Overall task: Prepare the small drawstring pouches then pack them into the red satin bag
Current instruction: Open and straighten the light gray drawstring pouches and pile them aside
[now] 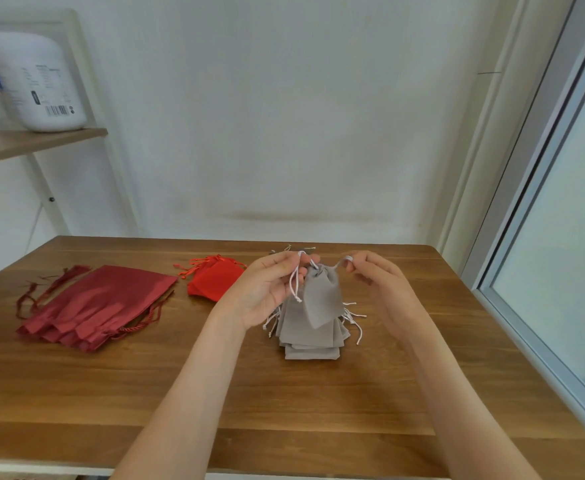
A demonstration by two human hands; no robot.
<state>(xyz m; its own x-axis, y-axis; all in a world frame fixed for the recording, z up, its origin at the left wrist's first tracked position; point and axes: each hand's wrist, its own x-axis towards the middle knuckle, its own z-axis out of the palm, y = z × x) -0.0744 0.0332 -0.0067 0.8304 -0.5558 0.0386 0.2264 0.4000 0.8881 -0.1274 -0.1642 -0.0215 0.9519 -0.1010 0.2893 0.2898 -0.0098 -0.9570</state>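
Grey pouch (320,296) noted lifted clear of the tabletop (284,410), hanging mouth-up between both hands, above the centre and toward the far edge. Left hand (270,289) pinches one white cord (296,282) between thumb and fingertips, with the loose end dangling. Right hand (377,282) pinches the opposite cord at its fingertips. Both hands are closed narrowly on cord and hold nothing else. The pouch mouth appears gathered and puckered between the two grips.

Directly beneath lies a stack of grey pouches (311,344), flat, cords straggling from both sides. Small red pouches (214,280) lie in a heap just left of the left hand, near the far edge. Red satin bags (100,303), several fanned and overlapping, lie toward the far left corner, well apart from the grey stack, with dark cords trailing at their far end and right side. Whether any of them is open cannot be determined.

Assessment: the step in hand is preparation, drawing the cords to cinch one grey pouch. Packing is not yet begun, so progress is judged early. The next move calls for an even outward pull on both cords until the mouth closes. The pouch should then be set down apart from the stack, so that finished and unfinished items are not confused. One satin bag will need separating and its mouth opening before anything goes in.

Off the tabletop, at left: shelf (41,140) bearing a white container (38,81)
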